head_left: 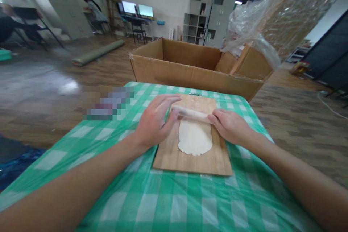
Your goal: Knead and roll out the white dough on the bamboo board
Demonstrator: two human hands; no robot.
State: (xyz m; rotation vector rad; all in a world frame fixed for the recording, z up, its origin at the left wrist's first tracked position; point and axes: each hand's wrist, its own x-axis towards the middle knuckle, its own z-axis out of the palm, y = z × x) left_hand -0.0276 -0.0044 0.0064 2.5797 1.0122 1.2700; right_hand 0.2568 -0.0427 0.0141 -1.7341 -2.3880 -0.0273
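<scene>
A sheet of pale dough [195, 137], flattened and uneven at its edge, lies on a wooden cutting board [174, 161]. Across the sheet's far edge runs a pale rolling pin [192, 114]; whether some dough is wrapped round it I cannot tell. My left hand [157, 121] is at the pin's left end, thumb against it and the other fingers stretched forward over it. At the right end, my right hand [230, 125] grips the pin with curled fingers. A metal handle [194, 94] shows at the board's far edge.
A green-and-white checked cloth [130, 195] covers the table. Just beyond it stands a large open cardboard box [190, 74] with plastic wrap [250, 21] over its right side. A blurred-out item [108, 105] is at the table's left edge. A person [95, 11] sits far back left.
</scene>
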